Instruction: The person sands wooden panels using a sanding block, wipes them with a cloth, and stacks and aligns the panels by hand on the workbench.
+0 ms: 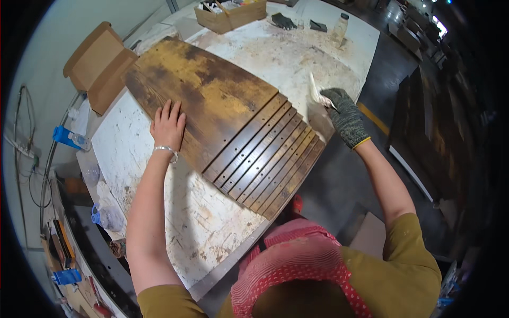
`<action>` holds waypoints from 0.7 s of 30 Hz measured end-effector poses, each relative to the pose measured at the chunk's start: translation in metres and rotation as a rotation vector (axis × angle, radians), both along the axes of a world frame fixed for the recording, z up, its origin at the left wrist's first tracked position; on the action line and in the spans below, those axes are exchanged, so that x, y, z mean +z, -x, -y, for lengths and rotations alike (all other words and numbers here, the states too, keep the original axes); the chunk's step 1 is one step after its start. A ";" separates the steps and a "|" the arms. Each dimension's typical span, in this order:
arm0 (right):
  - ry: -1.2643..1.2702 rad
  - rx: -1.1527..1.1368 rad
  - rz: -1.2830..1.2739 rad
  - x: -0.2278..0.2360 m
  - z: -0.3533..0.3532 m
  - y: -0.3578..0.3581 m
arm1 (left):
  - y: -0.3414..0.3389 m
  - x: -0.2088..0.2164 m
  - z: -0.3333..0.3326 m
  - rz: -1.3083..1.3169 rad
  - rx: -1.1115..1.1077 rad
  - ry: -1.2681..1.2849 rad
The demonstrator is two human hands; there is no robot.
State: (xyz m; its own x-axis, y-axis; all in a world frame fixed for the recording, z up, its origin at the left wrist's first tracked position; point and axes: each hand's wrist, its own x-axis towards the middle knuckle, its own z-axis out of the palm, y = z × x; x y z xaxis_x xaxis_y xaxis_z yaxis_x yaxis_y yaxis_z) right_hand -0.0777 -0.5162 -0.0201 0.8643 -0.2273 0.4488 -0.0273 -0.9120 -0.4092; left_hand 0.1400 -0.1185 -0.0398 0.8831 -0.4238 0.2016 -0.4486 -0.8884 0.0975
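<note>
Brown-stained wooden boards lie in a stepped stack on a white, blotched worktable; my bare left hand rests flat on the top board, near the left edge of the stack, with a pale bracelet at the wrist; my right hand, in a grey knit glove, is well apart from it, to the right of the stack, its fingers closed on a crumpled white rag; an open cardboard box sits left of the stack's far end; beyond the stack stand a filled carton and a dark-capped bottle.
</note>
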 end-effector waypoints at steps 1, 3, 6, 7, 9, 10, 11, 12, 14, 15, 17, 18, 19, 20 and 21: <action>0.028 0.054 0.069 0.005 -0.022 0.003 | -0.002 -0.002 -0.007 0.020 -0.008 0.025; 0.191 0.084 0.097 -0.018 -0.071 0.007 | -0.002 0.000 -0.001 0.020 -0.010 0.022; 0.181 0.294 -0.086 -0.031 -0.166 0.032 | -0.005 0.001 0.000 0.009 0.009 0.010; 0.189 0.396 -0.121 -0.039 -0.193 0.045 | -0.003 0.000 0.004 -0.008 -0.003 0.012; -0.013 0.694 -0.029 -0.063 -0.244 0.061 | -0.004 0.000 0.000 -0.005 -0.011 0.008; -0.220 0.881 0.094 -0.072 -0.258 0.064 | -0.005 -0.001 -0.002 -0.003 -0.002 0.008; -0.220 0.879 0.096 -0.050 -0.254 0.062 | -0.007 -0.004 -0.004 -0.001 -0.003 0.018; -0.314 0.877 -0.057 -0.026 -0.242 0.065 | -0.010 -0.007 -0.005 0.000 -0.004 0.017; -0.446 0.910 -0.038 0.025 -0.199 0.057 | -0.007 -0.009 -0.008 0.016 -0.003 0.027; -0.208 0.654 -0.058 0.033 -0.181 0.051 | -0.005 -0.010 -0.010 0.032 0.004 0.026; -0.179 0.245 0.071 0.002 -0.120 0.032 | -0.002 -0.004 -0.007 0.038 0.015 0.030; -0.223 0.011 0.041 -0.016 -0.100 0.025 | -0.002 0.000 0.003 0.047 -0.019 0.049; -0.221 0.044 0.057 -0.012 -0.118 0.026 | 0.000 0.002 0.008 0.036 -0.019 0.049; -0.218 0.079 0.078 -0.009 -0.144 0.028 | -0.002 0.002 0.008 0.036 -0.018 0.050; -0.236 0.207 -0.113 -0.016 -0.162 0.035 | -0.004 0.002 0.006 0.028 0.004 0.022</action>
State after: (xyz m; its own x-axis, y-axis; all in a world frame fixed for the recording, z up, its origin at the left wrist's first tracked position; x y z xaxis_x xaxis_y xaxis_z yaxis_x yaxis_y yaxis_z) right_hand -0.1128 -0.3538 -0.0357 0.9442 -0.1283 0.3034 0.0911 -0.7835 -0.6147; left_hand 0.1441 -0.1243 -0.0381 0.8787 -0.4154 0.2353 -0.4478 -0.8880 0.1047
